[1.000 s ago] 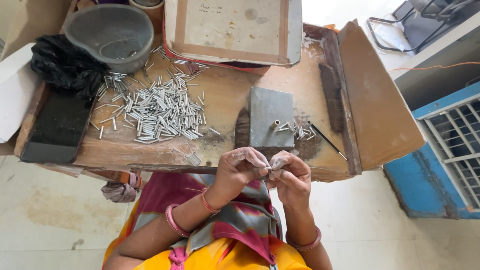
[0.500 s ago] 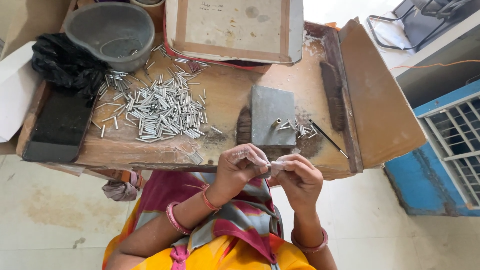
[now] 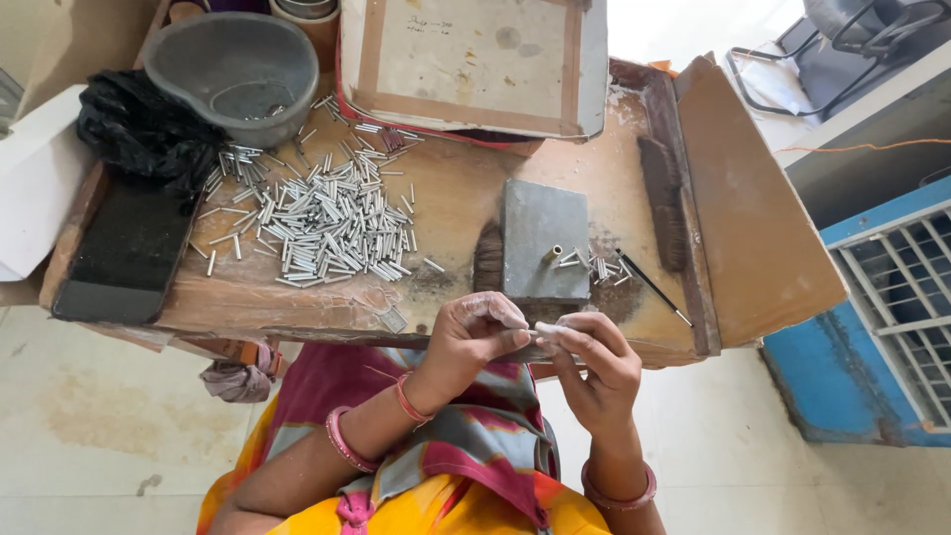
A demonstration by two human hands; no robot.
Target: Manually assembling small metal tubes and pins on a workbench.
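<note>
while both hands met just over the near table edge, the left hand [image 3: 474, 335] and right hand [image 3: 590, 359] pinched one small silver tube [image 3: 548, 328] between closed fingertips, close for fine work | grey metal block [image 3: 544, 250] just beyond | loose tube pile [image 3: 322, 223] mid-table [image 3: 446, 198], within reach | grey bowl [image 3: 233, 69] farthest

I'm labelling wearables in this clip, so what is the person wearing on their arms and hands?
Both hands are bare and dusted with pale powder. The left hand has two pink-red bangles behind it, one at the wrist, one farther up the forearm. The right hand has one pink bangle at the wrist. No sleeves reach the forearms.
</note>
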